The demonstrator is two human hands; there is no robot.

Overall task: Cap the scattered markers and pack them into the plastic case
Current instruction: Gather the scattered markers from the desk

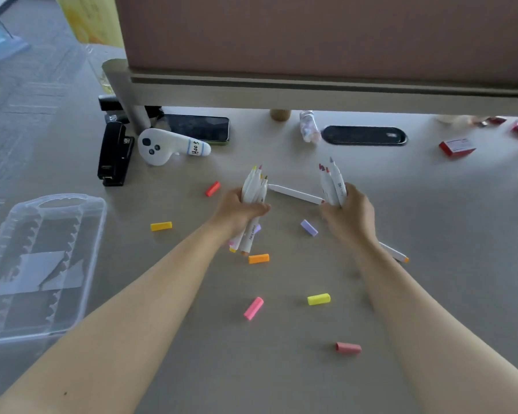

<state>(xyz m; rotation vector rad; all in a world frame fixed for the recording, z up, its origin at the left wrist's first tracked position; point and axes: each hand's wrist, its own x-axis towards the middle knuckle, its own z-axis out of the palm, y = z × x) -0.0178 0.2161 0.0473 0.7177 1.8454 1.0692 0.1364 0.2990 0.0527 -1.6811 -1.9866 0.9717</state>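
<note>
My left hand (240, 209) grips a bundle of several uncapped white markers (253, 186), tips pointing up and away. My right hand (349, 213) grips a second bundle of uncapped markers (332, 183) the same way. One white marker (295, 193) lies on the table between the hands, another (393, 251) lies partly under my right forearm. Loose caps lie scattered: red (212, 188), yellow-orange (161, 226), lilac (309, 227), orange (258, 258), yellow (318, 299), pink (253, 308), salmon (348, 347). The clear plastic case (81, 264) lies open at the left.
At the back of the beige table (431, 204) stand a black stapler (114, 153), a white plush toy (168, 146), a phone (198, 127), a small bottle (308, 127), a cable port (365, 135) and red boxes (456, 146). A partition (311, 40) rises behind.
</note>
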